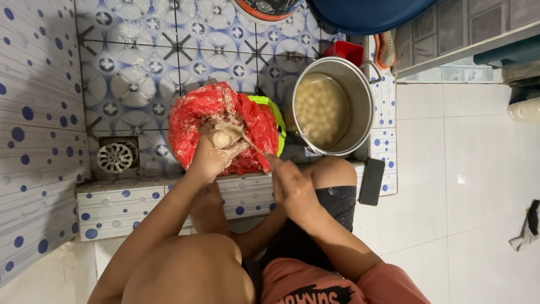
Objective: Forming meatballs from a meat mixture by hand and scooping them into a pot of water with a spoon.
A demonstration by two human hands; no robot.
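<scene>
My left hand [212, 155] is closed around a lump of pale paste, and a round ball of it bulges out at the top of the fist. My right hand [291, 183] holds a spoon [239, 134] whose bowl touches that ball. Both hands hover over a green basin [275, 115] lined with a red plastic bag [191, 115] that holds more paste. To the right stands a steel pot [360, 95] of cloudy water with several pale balls floating in it.
The basin and pot sit on a sunken tiled floor with blue patterns, bordered by a low dotted tile ledge [118, 200]. A round metal drain [115, 157] lies at the left. A dark phone [372, 181] rests on the ledge at the right. My knees fill the foreground.
</scene>
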